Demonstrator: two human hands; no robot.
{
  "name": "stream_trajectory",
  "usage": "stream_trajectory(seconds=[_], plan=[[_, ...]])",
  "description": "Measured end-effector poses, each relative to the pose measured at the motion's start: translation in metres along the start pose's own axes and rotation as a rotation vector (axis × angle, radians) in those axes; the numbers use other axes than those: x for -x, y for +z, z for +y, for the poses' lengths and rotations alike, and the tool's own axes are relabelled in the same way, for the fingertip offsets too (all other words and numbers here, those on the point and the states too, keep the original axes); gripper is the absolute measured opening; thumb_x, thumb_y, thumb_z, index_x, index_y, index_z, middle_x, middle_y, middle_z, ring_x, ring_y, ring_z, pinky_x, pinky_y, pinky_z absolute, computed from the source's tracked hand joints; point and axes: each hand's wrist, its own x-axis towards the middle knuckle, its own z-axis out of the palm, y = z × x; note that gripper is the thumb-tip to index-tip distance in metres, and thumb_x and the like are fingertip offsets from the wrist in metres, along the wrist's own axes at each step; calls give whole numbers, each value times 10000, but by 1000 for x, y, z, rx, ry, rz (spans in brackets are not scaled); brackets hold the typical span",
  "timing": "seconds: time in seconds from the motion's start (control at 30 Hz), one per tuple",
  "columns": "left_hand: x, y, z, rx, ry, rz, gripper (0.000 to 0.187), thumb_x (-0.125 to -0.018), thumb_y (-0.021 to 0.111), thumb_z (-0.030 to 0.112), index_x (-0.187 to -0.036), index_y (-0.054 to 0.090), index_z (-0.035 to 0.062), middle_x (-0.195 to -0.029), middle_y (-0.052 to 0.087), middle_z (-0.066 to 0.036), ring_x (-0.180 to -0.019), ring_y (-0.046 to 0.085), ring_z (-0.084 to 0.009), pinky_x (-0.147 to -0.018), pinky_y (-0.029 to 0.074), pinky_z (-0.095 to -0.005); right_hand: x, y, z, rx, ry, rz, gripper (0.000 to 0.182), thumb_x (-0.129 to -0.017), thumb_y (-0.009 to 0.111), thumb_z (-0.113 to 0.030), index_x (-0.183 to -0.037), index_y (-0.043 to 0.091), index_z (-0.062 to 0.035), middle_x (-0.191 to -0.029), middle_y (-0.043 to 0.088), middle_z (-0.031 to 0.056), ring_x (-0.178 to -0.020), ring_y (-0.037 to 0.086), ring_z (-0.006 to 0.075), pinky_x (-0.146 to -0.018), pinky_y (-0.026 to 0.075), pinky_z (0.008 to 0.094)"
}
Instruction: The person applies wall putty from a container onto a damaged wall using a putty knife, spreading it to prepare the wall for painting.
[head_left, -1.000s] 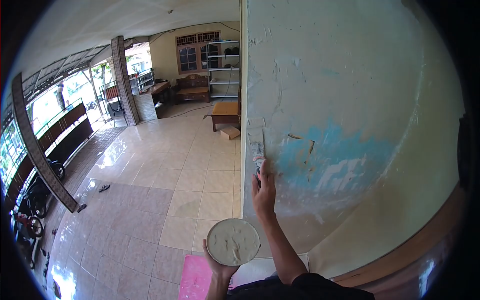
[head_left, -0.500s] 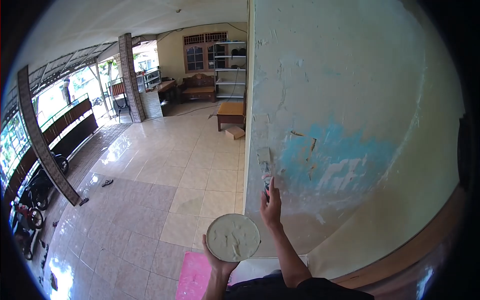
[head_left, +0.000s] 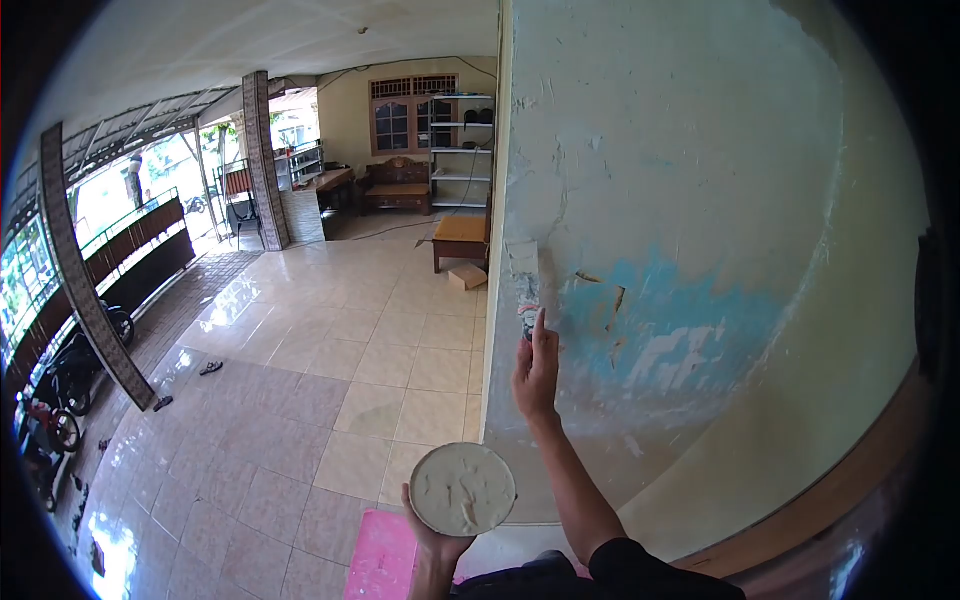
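Note:
My right hand (head_left: 538,372) is closed round the handle of a putty knife (head_left: 524,268), its index finger stretched along the handle. The knife's broad blade points up and lies at the wall (head_left: 680,180), close to its left edge. Below, my left hand (head_left: 436,540) supports a round container of pale putty (head_left: 463,489) from underneath and the side. Ridges and lumps mark the putty's surface. To the right of the knife, the wall carries a worn blue patch (head_left: 690,310) with several chipped, brownish spots.
A pink sheet (head_left: 382,556) lies on the floor at my feet. Left of the wall stretches a tiled floor (head_left: 390,350) with a low wooden table (head_left: 462,238), a cardboard box (head_left: 467,276), a bench (head_left: 396,188) and a shelf rack (head_left: 462,150). Motorbikes (head_left: 70,380) stand far left.
My right hand and the putty knife have moved up along the wall's left edge. The container in my left hand sits slightly lower in view.

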Motion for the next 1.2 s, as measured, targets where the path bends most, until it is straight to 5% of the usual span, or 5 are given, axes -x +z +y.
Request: stream_trajectory(seconds=[0.4, 0.6, 0.9, 1.1, 1.2], plan=[[4, -3, -3, 14, 19, 39, 788, -823, 403, 689, -1407, 382, 160, -1437, 369, -101, -1297, 362, -348, -1053, 289, -589, 62, -3, 14, 19, 144, -126, 550, -947, 493, -64, -1460, 296, -67, -928, 487, 157, -802, 533, 268, -701, 467, 360], [6, -1, -2, 6, 17, 57, 771, -834, 397, 679, -1405, 388, 161, -1433, 375, -92, -1303, 358, -335, -1059, 282, -581, -10, -11, -6, -18, 84, 4, 526, -950, 488, -66, -1449, 322, -61, -955, 491, 159, -794, 533, 271, -698, 463, 357], [7, 3, -4, 7, 40, -24, 768, -840, 381, 678, -1407, 387, 160, -1440, 368, -99, -1312, 345, -339, -1061, 274, -583, 79, -13, 35, 29, 119, -42, 513, -947, 470, -41, -1437, 322, -17, -947, 497, 155, -821, 518, 263, -708, 439, 348], [11, 2, -5, 111, -15, -16, 779, -835, 389, 681, -1416, 368, 163, -1458, 334, -101, -1318, 327, -351, -1049, 282, -599, -13, -15, 6, -17, 96, 9, 535, -944, 488, -34, -1448, 311, -44, -950, 487, 154, -823, 524, 274, -717, 452, 348], [10, 1, -5, 124, -19, -26, 783, -831, 398, 682, -1415, 366, 162, -1456, 333, -103, -1316, 328, -353, -1048, 281, -604, 3, -10, 18, -11, 122, 0, 526, -945, 485, -35, -1445, 323, -52, -942, 489, 152, -813, 526, 270, -703, 452, 346]])
